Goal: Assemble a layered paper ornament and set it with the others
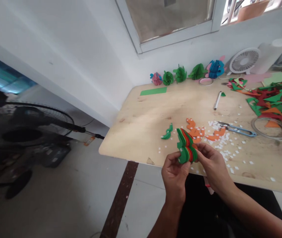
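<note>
A layered stack of green, red and orange paper cutouts (186, 147) is held up over the table's front edge. My left hand (175, 172) grips its lower left side between thumb and fingers. On the right side, my right hand (210, 162) pinches the stack's edge near an orange layer. Just left of the stack, a wavy green cutout (167, 132) lies on the wooden table (136, 132). Behind it are orange cutouts (195, 131), with another orange cutout (216, 134) to the right. Small white squares (226, 148) are scattered around there.
Blue-handled snips (241, 130), a tape roll (269, 128) and a white pen (217, 100) lie beyond my right hand. Paper scraps (279, 102) cover the right side. Folded paper figures (181, 74) and a small fan (245, 61) stand along the wall. A green strip (153, 91) lies behind.
</note>
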